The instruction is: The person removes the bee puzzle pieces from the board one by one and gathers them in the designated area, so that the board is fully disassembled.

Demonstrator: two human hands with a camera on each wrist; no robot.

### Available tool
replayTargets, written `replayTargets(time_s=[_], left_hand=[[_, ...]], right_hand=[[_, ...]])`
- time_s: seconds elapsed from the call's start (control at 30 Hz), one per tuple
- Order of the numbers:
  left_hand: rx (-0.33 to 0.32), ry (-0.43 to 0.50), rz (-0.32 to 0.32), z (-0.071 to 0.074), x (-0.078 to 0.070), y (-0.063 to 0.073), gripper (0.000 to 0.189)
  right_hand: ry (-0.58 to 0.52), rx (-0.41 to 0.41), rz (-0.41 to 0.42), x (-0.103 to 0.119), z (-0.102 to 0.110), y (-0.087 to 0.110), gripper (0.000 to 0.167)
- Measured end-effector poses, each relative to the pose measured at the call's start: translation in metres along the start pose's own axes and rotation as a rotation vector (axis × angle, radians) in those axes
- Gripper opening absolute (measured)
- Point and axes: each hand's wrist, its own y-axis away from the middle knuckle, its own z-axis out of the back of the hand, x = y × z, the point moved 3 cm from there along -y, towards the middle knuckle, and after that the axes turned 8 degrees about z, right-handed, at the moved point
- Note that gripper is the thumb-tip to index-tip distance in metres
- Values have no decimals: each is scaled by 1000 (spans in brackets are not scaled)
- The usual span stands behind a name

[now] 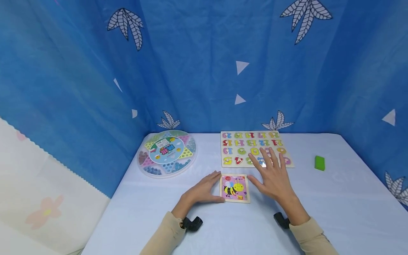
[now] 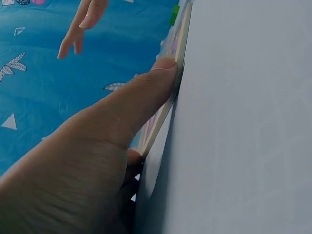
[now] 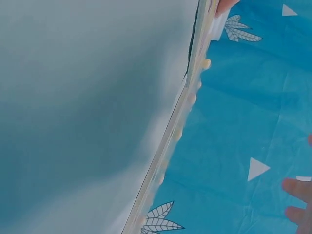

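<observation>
The left hand [image 1: 201, 190] touches the bee board [image 1: 235, 188] at its left side, fingers relaxed. The right hand [image 1: 272, 179] (spread, empty) is nearer the right edge of the desk [image 1: 350, 184].

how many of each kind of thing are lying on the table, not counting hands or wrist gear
Rectangular boards: 2 (bee board, number board)
Round game case: 1
Green block: 1
Total: 4
</observation>
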Motion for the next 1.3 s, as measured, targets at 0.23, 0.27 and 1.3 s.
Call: replayTargets(time_s=[0.23, 0.27, 1.3], left_hand=[[0, 2, 1, 1, 2, 0, 102], [0, -1, -1, 0, 2, 0, 102], [-20, -60, -13, -2, 3, 0, 99]], right_hand=[[-153, 63, -44, 8, -1, -12, 71], [-181, 77, -53, 10, -1, -14, 71], [-748, 536, -116, 48, -57, -60, 31]])
